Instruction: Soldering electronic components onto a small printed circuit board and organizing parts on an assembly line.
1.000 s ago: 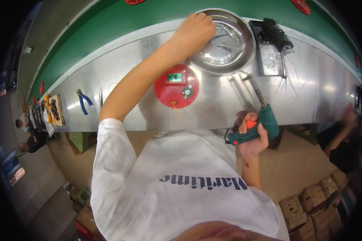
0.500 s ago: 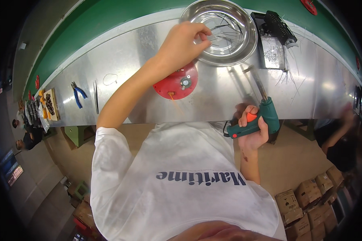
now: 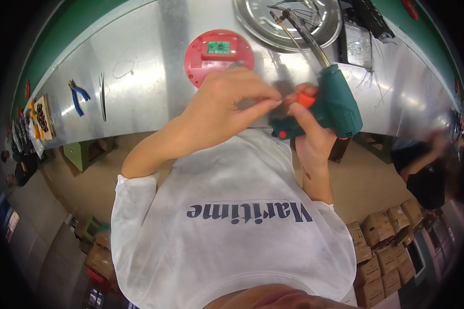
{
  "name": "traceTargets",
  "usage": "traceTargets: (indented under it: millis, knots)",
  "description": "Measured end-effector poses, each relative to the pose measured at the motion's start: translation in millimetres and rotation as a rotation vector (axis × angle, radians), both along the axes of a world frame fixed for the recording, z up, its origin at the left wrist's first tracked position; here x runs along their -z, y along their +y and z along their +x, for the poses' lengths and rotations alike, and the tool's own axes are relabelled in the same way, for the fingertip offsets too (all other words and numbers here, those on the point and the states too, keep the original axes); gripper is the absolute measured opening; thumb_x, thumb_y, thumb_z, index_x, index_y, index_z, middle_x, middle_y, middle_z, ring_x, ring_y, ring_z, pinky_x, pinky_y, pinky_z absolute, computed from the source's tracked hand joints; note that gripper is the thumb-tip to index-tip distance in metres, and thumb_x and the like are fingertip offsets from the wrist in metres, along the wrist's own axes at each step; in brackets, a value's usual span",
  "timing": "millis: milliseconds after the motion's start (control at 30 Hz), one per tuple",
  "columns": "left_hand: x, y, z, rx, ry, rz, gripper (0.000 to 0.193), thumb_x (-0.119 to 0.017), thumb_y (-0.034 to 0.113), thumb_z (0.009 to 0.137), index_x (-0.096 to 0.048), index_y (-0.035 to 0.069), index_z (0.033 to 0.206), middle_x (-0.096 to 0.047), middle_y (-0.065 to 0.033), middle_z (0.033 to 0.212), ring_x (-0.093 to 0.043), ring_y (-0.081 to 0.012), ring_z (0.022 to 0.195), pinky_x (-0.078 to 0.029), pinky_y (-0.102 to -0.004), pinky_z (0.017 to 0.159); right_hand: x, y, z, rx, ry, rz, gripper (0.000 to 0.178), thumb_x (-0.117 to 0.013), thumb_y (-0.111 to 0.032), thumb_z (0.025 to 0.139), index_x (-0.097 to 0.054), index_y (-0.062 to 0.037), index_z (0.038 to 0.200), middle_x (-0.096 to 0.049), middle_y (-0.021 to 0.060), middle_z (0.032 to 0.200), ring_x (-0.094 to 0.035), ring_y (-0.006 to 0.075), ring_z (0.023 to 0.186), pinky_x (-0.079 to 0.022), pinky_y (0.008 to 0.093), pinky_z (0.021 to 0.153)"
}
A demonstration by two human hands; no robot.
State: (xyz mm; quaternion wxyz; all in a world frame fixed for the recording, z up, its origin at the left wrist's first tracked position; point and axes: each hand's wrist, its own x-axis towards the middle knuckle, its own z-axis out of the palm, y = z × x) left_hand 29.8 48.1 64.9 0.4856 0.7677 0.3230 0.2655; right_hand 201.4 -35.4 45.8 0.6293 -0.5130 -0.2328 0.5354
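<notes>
Left hand [image 3: 229, 105] up over the steel bench [image 3: 154, 87], nr its near edge, thumb & index tips pinched, just beside the right hand [image 3: 317, 136]; whether sth thin is in the pinch, can't tell, blurred. Right hand wrapped round the green soldering gun [image 3: 340, 100], at its orange trigger [image 3: 306, 99]. Gun is over the near right part of bench, handle end abt in line w/ near edge, metal barrel [image 3: 314, 44] pointing far & left, tip end overlapping the steel bowl [image 3: 244, 23]; touching or above it, can't tell. Dark strands [image 3: 279, 9] lie in bowl.

Red disc [image 3: 198, 62] w/ green window is just far of left hand, partly hidden by it, well in from near edge; only a narrow gap btwn disc & bowl. Right of bowl, v close: black perforated holder [image 3: 372, 18] & metal tray [image 3: 358, 45], so tight there; more bare steel further right. Widest open room is left of disc, over to the tweezers [image 3: 103, 98], w/ a thin loop [image 3: 124, 68] lying in it. Blue-handled pliers [image 3: 78, 99] left of those, then wooden box [image 3: 48, 121] at far left end. White shirt [image 3: 242, 226] right up by near edge, little room btwn
</notes>
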Motion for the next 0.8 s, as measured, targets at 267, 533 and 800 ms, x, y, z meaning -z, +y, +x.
traceTargets:
  millis: [267, 533, 800]
  knots:
    - [7, -5, -20, -0.06, -0.037, -0.045, 0.014, -0.069, -0.001, 0.077, -0.068, 0.0, 0.091, -0.067, -0.0076, 0.084, -0.061, -0.0194, 0.076, -0.047, -0.0283, 0.069, -1, 12, -18, 0.009, -0.06, 0.004, 0.04, -0.066, 0.011, 0.075, -0.055, -0.0005, 0.111, -0.061, 0.0129, 0.106, -0.062, 0.017, 0.083, -0.047, 0.0263, 0.069]
    - [35, -12, -67, -0.104, 0.037, 0.234, 0.022, -0.07, 0.002, 0.076, -0.068, 0.004, 0.097, -0.064, -0.0096, 0.097, -0.059, -0.0239, 0.089, -0.052, -0.0317, 0.071, 5, 7, -4, 0.01, -0.095, -0.051, 0.04, -0.066, 0.011, 0.074, -0.056, -0.0017, 0.111, -0.06, 0.012, 0.106, -0.058, 0.0148, 0.08, -0.046, 0.0265, 0.069]
    - [52, -22, -64, -0.18, -0.022, 0.184, 0.017, -0.061, -0.007, 0.081, -0.064, -0.002, 0.097, -0.064, -0.0115, 0.102, -0.062, -0.0266, 0.092, -0.049, -0.0338, 0.081, 18, 8, -15, -0.101, -0.083, -0.078, 0.039, -0.066, 0.012, 0.074, -0.056, -0.0022, 0.109, -0.059, 0.0116, 0.108, -0.061, 0.0167, 0.084, -0.05, 0.0288, 0.074]
